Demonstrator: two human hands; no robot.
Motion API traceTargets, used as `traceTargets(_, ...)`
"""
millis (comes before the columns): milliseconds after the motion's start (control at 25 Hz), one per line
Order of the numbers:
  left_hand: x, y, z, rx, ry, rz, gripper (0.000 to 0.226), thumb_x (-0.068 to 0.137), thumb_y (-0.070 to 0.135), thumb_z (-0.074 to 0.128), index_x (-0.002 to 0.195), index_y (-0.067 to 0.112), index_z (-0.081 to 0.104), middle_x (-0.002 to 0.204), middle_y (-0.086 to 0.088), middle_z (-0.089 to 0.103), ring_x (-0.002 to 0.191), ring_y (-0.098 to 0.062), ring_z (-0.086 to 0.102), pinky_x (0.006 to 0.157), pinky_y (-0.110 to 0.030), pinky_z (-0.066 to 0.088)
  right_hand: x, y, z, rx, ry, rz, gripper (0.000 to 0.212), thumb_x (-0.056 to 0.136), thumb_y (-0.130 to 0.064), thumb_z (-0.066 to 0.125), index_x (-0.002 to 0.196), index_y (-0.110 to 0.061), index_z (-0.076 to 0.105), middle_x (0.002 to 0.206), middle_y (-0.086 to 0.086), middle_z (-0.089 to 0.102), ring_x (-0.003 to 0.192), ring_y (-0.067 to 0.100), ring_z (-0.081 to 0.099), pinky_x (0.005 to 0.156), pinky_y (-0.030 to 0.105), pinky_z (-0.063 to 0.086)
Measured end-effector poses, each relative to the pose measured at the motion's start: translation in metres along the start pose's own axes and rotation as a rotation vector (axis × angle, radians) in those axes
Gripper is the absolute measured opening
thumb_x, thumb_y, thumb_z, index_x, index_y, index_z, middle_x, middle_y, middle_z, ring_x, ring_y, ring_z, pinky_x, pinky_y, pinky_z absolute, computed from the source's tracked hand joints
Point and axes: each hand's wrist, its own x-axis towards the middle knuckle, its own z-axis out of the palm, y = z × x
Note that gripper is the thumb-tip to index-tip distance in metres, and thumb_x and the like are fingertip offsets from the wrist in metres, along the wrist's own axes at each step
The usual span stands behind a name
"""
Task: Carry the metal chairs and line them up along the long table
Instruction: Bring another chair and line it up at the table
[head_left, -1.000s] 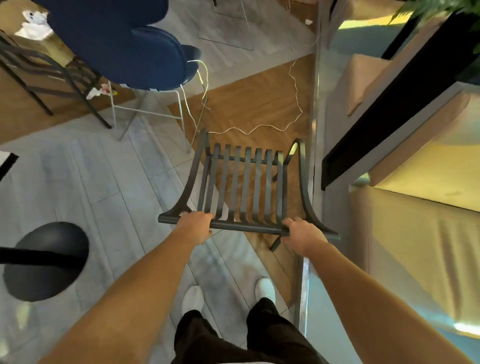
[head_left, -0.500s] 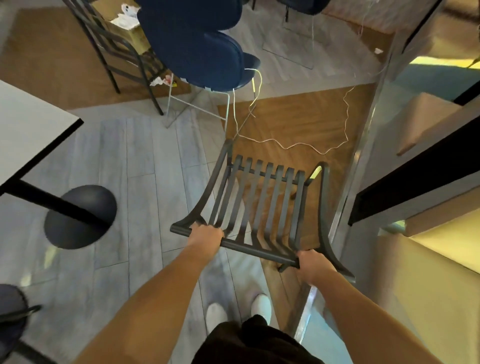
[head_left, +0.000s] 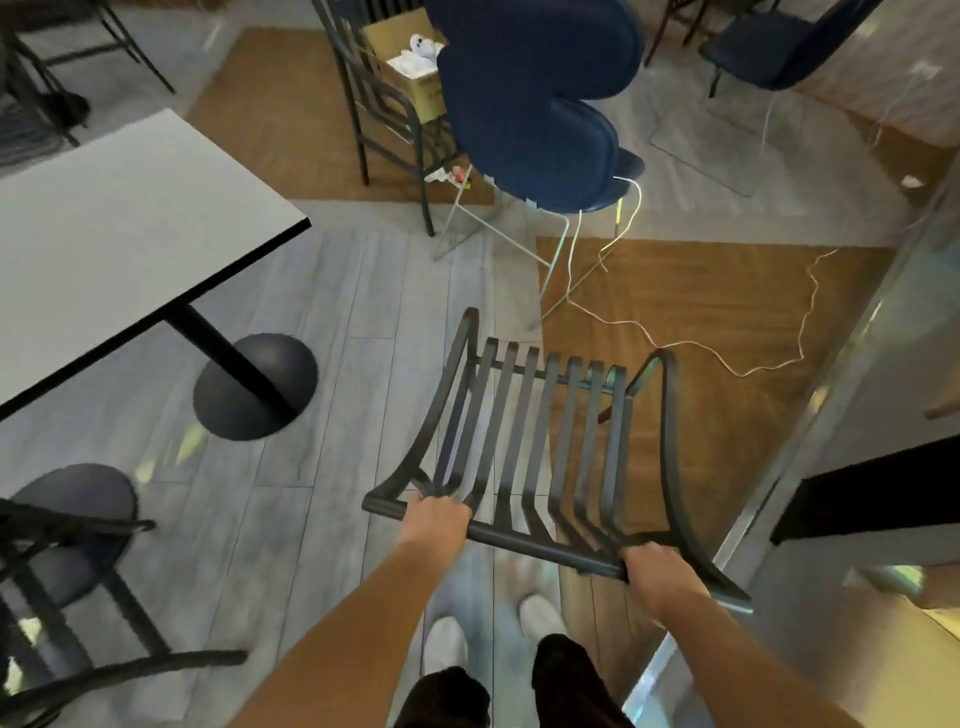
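Left hand (head_left: 435, 519) curled round the top rail of the black metal chair (head_left: 530, 447), near the rail's left end. Right hand (head_left: 655, 571) gripping the same rail near its right end, fingers wrapped over it. Both forearms stretched forward, white shoes (head_left: 540, 616) below on grey plank floor (head_left: 337, 322).

Chair held in front of the body, directly above the feet, whether clear of the floor or not, cannot tell. Top rail nearest the camera, running left to right and sloping down toward the right. Backrest slats pointing away from the body, long axis running forward and slightly left, curved side posts flaring out at the rail.

Beyond the far end of the slats, a white cable (head_left: 717, 358) trailing across a brown wood-patterned floor patch (head_left: 727, 291). Farther ahead, stacked blue upholstered chairs (head_left: 530, 104) on thin white legs, squarely in the forward line. Just left of them, a dark metal chair (head_left: 384, 119) carrying a cardboard box (head_left: 410, 73).

Left of the held chair, a grey-topped table (head_left: 119, 223) on a black post with round base (head_left: 254, 387), well apart. Lower left, another dark chair (head_left: 72, 561) with a round seat, partly cut off. Right side bounded by a shiny metal strip (head_left: 810, 431) and light panelling.
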Motion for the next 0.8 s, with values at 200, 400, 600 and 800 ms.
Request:
traceTargets(200,-0.018,-0.001,0.018,-0.142,-0.028,-0.159,0.031,0.1,0.005,0.049,0.122,0.022,0.064,0.11,-0.004,0.071,0.106,-0.027,0.065,0.108,-0.043,0.037,0.018,-0.003,-0.03,-0.083,-0.012,-0.174,0.026,0.102,-0.014,0.042,0.118,-0.019,0.063,0.118,0.008,0.063,0.111,0.027,0.062,0.096,0.039,0.05)
traceTargets(400,-0.042,0.007,0.039,-0.286,-0.017,-0.334,0.034,0.1,0.007,0.046,0.121,0.025,0.065,0.109,-0.003,0.072,0.106,-0.026,0.065,0.102,-0.04,0.038,0.028,-0.014,-0.05,-0.238,-0.012,-0.298,0.031,0.101,-0.007,0.039,0.118,-0.018,0.063,0.117,0.008,0.062,0.11,0.027,0.061,0.097,0.04,0.05)
traceTargets(600,-0.071,0.027,0.063,-0.38,-0.01,-0.494,0.032,0.102,0.012,0.046,0.126,0.026,0.062,0.113,-0.002,0.07,0.108,-0.025,0.064,0.105,-0.04,0.041,0.042,-0.027,-0.059,-0.349,0.014,-0.413,0.03,0.1,-0.007,0.042,0.12,-0.018,0.062,0.12,0.008,0.063,0.113,0.027,0.061,0.095,0.039,0.049)
traceTargets(800,-0.096,0.041,0.081,-0.474,0.006,-0.66,0.032,0.103,0.011,0.042,0.12,0.027,0.064,0.111,0.001,0.07,0.107,-0.023,0.064,0.103,-0.038,0.041,0.058,-0.051,-0.068,-0.474,0.039,-0.517,0.033,0.098,-0.007,0.042,0.12,-0.02,0.063,0.118,0.006,0.063,0.112,0.026,0.061,0.093,0.039,0.048)
